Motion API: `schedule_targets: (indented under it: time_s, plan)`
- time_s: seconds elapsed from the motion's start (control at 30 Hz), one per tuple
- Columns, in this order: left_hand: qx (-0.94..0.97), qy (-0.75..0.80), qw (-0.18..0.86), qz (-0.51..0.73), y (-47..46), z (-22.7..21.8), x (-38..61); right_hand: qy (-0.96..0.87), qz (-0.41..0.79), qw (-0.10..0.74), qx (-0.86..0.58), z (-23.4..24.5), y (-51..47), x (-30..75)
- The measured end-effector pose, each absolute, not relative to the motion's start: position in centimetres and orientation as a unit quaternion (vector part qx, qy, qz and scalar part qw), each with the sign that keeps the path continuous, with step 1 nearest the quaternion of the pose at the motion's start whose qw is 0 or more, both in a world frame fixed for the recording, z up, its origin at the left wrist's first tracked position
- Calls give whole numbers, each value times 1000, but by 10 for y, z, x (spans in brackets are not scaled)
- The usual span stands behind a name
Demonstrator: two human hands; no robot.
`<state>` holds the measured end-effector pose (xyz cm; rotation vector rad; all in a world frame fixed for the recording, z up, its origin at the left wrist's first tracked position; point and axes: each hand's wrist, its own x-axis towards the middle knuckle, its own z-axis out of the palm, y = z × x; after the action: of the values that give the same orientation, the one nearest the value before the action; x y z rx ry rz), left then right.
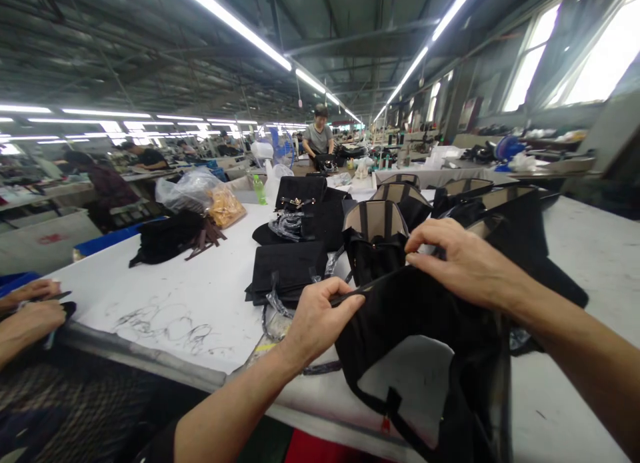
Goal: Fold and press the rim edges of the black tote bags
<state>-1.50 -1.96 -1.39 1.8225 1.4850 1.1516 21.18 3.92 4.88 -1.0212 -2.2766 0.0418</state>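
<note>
Both my hands pinch the upper edge of a black bag [400, 310], which hangs in front of me over the table's near side. My left hand [317, 316] grips the edge at its left end, thumb on top. Farther right, my right hand [453, 256] has thumb and fingers pressed together on the same edge. A black strap [400, 423] with a small red piece dangles from the lower part. Just beyond my hands stands another black bag with a beige lining [376, 223], its mouth facing up.
Stacked black bags [287, 266] with plastic-wrapped handles lie left of centre. More beige-lined bags [510, 200] stand at right. Loose threads [167, 326] litter the white table [225, 276]. A co-worker's hands [37, 310] are at the left edge; another person [319, 140] works beyond.
</note>
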Motion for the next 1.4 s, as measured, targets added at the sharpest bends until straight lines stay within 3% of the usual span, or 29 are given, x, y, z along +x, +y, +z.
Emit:
schedule_targets:
  time_s: [0.23, 0.67, 1.4]
  plan:
    - [651, 558, 271, 438, -14, -15, -19, -843, -12, 305, -443, 38, 35, 269]
    - [675, 547, 237, 434, -19, -16, -15, -868, -91, 236, -428, 32, 43, 240]
    - [692, 543, 241, 410, -18, -17, -18, -870, -5, 233, -434, 32, 59, 237]
